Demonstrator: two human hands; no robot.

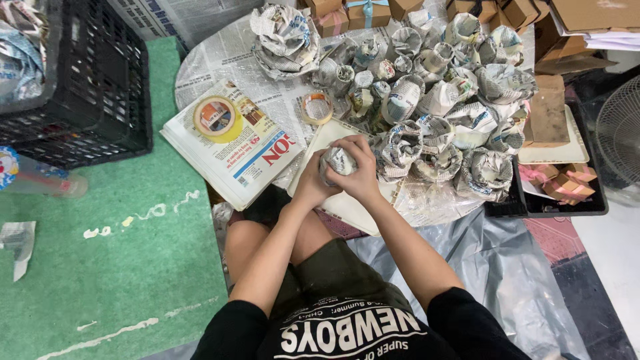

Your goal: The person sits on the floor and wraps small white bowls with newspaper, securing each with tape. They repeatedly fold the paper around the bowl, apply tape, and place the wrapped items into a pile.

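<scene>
Head view: you sit on the floor, both hands raised over the near edge of the work surface.
Left hand (312, 179): cupped round the left side of the bundle (337, 161), fingers closed on it.
Right hand (360, 175): wrapped over the top and right side of the same bundle, thumb across the front; the two hands are together, touching, clamped on it.
Bundle: a small round parcel of crumpled newspaper, held just above the board (320, 143) and close to the nearest wrapped pieces. What is inside is hidden.
Handling, by judgement: light for its size; the paper skin is soft and gives under your fingers, dry and not slippery. The contents may be fragile, since they are padded, so press evenly and do not squeeze at one point.
Where to hold: round the belly with both palms, keeping loose paper ends tucked under your fingers so the wrap does not spring open.
Board: pale, flat, lying under your hands, partly overhanging the surface.
Pile (433, 100): many like parcels packed close together, just beyond and right of your hands.
Tape (317, 107): small roll, lying flat near the pile's left edge.
Large tape (214, 118): a wider roll resting on the newspaper stack (230, 143), left of the board.
Crate (93, 87): black, well apart to the left, on green matting.
Boxes (567, 183): small brown ones with pink ribbon in a tray at the right.
</scene>
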